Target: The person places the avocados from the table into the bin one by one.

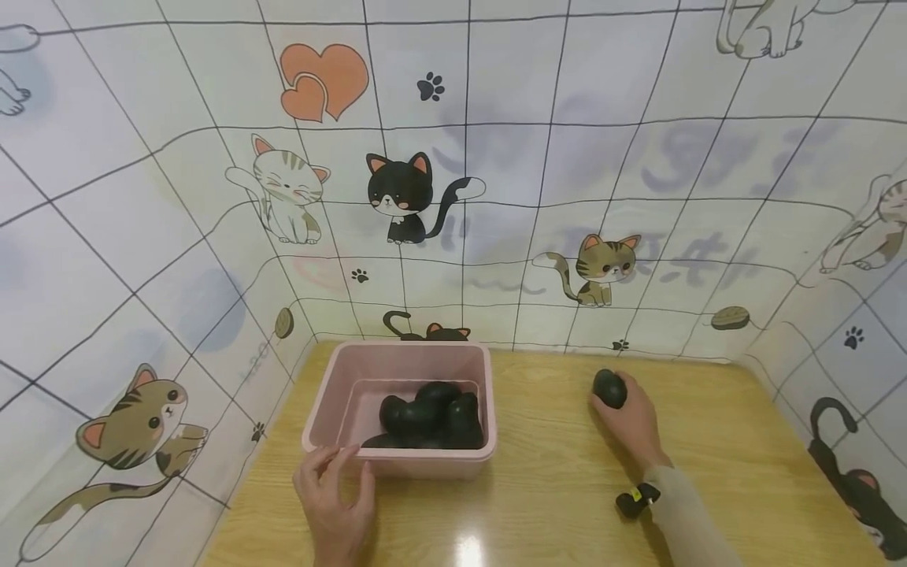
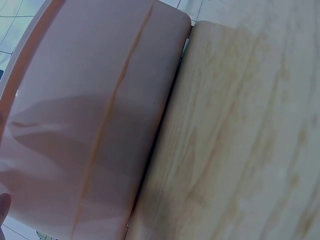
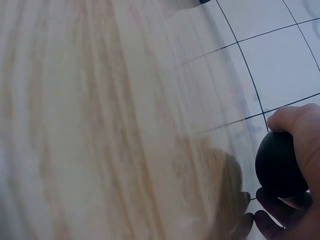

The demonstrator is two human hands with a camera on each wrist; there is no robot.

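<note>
A dark green avocado (image 1: 610, 389) is gripped in my right hand (image 1: 633, 417), above the right part of the table. The right wrist view shows the same avocado (image 3: 281, 165) with the thumb over its top and the fingers below it. My left hand (image 1: 331, 500) holds the near rim of a pink plastic bin (image 1: 400, 465) close to its left corner, fingertips on the rim and thumb at the outer wall. Several dark avocados (image 1: 418, 417) lie inside the bin, toward its right side; the near wall partly hides them. Only a fingertip (image 2: 4, 205) shows in the left wrist view.
The wooden table (image 1: 553, 472) ends against a tiled wall (image 1: 510, 181) with printed cats. More wall stands close on the left and right sides. A black wrist device (image 1: 636, 501) is strapped to the right arm.
</note>
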